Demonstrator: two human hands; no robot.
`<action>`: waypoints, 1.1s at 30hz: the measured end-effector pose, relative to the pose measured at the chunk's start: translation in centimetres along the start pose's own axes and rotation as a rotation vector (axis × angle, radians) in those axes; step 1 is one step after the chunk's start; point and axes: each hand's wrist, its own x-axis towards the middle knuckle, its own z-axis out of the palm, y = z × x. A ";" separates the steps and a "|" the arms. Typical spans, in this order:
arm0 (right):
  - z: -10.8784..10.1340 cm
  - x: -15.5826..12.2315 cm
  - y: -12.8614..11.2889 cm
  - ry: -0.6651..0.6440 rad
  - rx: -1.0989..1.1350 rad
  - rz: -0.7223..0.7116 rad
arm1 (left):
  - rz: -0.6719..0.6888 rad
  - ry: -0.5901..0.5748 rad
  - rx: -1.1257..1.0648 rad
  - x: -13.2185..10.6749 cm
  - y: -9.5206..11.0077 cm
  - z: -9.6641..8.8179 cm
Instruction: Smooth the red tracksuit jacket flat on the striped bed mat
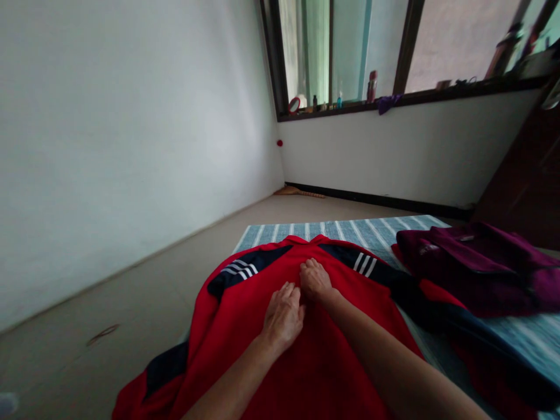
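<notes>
A red jacket with dark navy shoulders and white stripes lies spread on a blue-and-white striped mat. Both my hands rest on its upper middle, below the collar. My left hand lies palm down with its fingers curled onto the red cloth. My right hand is just beyond it, fingers bent and pressed into the fabric. The two hands touch each other. I cannot see whether either one pinches a zip or a fold.
A maroon garment lies crumpled on the mat to the right. A bare floor runs along the white wall on the left. Small bottles stand on the window ledge at the back. A dark wooden door stands at far right.
</notes>
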 end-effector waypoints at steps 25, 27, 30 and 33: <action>-2.7 -0.2 8.2 -0.035 -0.142 0.047 | -0.069 -0.064 -0.050 8.0 3.6 1.9; -2.2 -0.1 8.8 -0.077 -0.142 0.038 | -0.070 -0.072 -0.046 9.6 3.4 2.8; -1.6 -0.1 9.4 -0.119 -0.130 0.031 | -0.072 -0.106 -0.040 10.5 2.9 4.1; -1.5 0.0 9.9 -0.139 -0.112 0.028 | -0.069 -0.135 -0.029 10.6 2.6 4.7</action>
